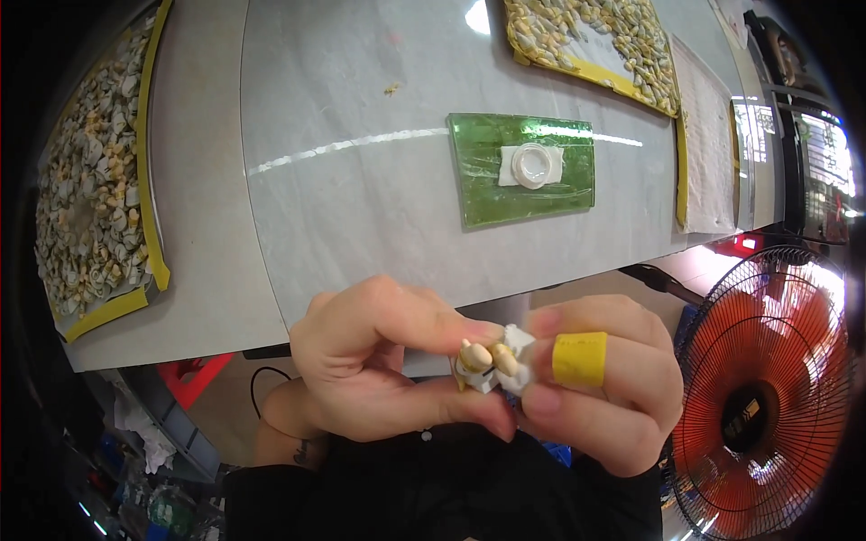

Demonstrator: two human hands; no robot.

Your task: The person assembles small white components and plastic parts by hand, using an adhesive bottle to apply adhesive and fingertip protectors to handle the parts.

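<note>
My left hand [383,361] pinches a small white-and-cream piece [475,362] between thumb and fingertips, close in front of my body. My right hand [604,383] grips a similar small white-and-cream piece [511,363] by its fingertips, held right up against the first. A jagged white bit [518,337] sticks up between the fingers. The exact kind of these pieces cannot be made out, and the fingers partly cover them. Yellow tape [579,359] wraps one finger of my right hand.
On the table [361,225] lies a green glass slab [483,194] with a small round white dish [534,165] on a white pad. Yellow-edged trays of small pieces stand left [142,180] and far right [595,74]. An orange fan [722,343] is at the right.
</note>
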